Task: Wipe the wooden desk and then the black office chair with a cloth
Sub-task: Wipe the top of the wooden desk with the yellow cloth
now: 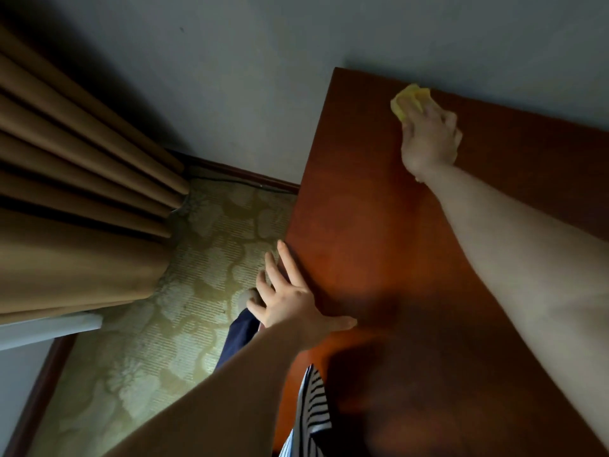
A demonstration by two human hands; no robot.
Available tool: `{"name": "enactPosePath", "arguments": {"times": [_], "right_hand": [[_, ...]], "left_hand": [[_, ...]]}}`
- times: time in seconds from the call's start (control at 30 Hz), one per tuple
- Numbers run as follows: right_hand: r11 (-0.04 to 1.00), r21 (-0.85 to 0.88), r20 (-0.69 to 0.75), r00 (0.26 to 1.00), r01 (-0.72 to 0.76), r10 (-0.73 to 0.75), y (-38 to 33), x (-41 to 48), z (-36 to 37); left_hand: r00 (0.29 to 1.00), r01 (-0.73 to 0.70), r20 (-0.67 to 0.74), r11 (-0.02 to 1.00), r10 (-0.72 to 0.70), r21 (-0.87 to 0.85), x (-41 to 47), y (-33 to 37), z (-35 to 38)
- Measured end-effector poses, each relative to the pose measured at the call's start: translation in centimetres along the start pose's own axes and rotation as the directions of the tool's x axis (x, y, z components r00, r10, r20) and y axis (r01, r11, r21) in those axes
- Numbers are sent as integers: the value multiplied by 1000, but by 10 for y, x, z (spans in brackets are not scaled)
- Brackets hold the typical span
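The reddish-brown wooden desk (369, 225) fills the right half of the view, its far edge against the wall. A yellow cloth (408, 100) lies near the desk's far edge, close to the far left corner. My right hand (428, 140) presses on the cloth, fingers over it, arm stretched across the desktop. My left hand (293, 298) rests at the desk's left edge with fingers spread and straight, thumb on the top surface. The black office chair is out of view.
Brown curtains (75, 192) hang at the left. Patterned green carpet (184, 291) lies between curtain and desk. A grey wall (263, 77) stands behind. My leg in dark trousers (240, 338) and a striped garment (313, 413) show by the desk's left edge.
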State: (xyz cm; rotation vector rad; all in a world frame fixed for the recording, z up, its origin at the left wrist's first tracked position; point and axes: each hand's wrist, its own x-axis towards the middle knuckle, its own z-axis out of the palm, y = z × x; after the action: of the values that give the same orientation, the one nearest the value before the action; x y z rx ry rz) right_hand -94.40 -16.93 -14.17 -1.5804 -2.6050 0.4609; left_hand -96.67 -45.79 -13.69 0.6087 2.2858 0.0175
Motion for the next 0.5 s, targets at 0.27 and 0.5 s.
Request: {"name": "enactPosePath", "arguments": {"times": [0.27,0.5], "right_hand": [[978,5,59,976,208,-208,-75,8,25],[857,-17,73,856,514,-512,-75,-81,36]], "left_hand": [[999,-12,-50,997,9,-70,5,-4,4],[1000,20,15,1000,-20,15,4,3,-5]]}}
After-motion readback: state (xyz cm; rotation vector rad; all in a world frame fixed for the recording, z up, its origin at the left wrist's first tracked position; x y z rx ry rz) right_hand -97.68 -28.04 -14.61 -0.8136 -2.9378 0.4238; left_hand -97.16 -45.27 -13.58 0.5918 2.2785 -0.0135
